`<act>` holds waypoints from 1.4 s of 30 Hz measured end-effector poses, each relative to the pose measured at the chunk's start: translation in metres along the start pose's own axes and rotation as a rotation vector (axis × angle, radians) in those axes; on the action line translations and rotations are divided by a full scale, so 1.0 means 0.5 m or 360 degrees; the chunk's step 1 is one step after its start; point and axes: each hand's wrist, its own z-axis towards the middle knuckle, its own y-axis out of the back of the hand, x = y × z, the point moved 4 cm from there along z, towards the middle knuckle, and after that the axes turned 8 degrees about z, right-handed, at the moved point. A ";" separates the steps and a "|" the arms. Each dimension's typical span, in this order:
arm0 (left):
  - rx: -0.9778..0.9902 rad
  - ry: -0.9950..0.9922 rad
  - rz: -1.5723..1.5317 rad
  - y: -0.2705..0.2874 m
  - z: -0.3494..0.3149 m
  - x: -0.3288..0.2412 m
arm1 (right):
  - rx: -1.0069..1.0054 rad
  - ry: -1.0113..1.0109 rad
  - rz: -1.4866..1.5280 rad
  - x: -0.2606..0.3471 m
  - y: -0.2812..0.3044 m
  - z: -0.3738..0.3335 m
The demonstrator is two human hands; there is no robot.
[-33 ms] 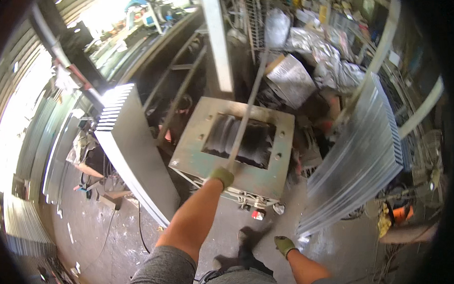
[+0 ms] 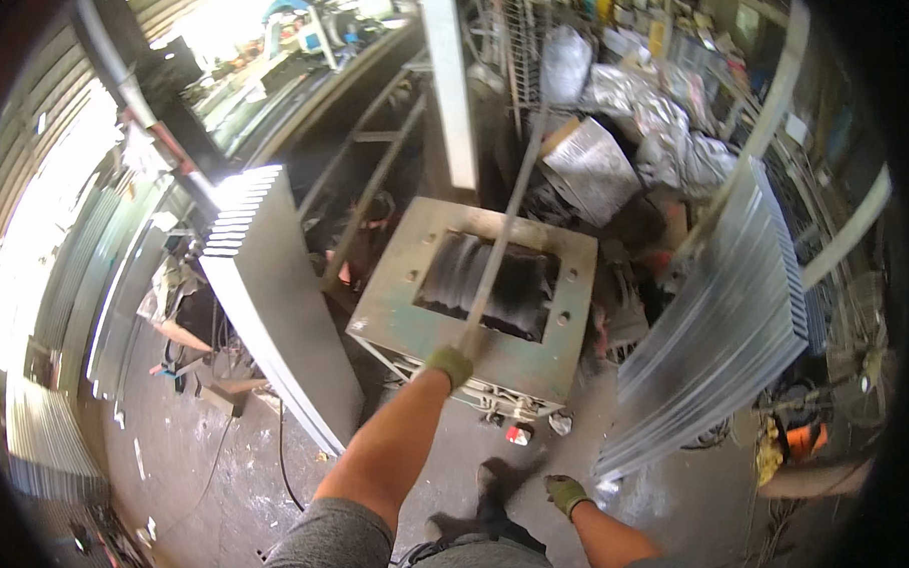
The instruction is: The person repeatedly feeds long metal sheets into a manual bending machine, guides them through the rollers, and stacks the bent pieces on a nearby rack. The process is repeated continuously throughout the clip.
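Long, thin grey metal bar (image 2: 506, 232) is spanning the boxy green-grey metal machine (image 2: 393, 298), and you're grasping its near end, ideally guiding it straight, with green-gloved left hand (image 2: 448, 365); green-gloved right hand's (image 2: 564, 492) finger state unclear.

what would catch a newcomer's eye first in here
Probably the boxy, worn machine in the middle, with a dark opening in its top. A long, narrow strip slants across that opening, its near end in the gloved left hand. Next would come the two tall stacks flanking the machine: pale panels on the left, silvery sheets on the right.
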 end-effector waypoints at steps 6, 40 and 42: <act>-0.0041 0.0640 -0.1322 -0.155 -0.288 -0.155 | 0.0221 0.0221 0.0381 0.219 -0.096 -0.046; -0.0426 0.1118 -0.2021 -0.498 -0.916 -0.444 | -0.0721 0.2208 -0.0640 0.784 -0.341 -0.305; -0.0319 0.0982 -0.2175 -0.444 -0.850 -0.396 | -0.0709 0.2316 -0.0703 0.851 -0.322 -0.281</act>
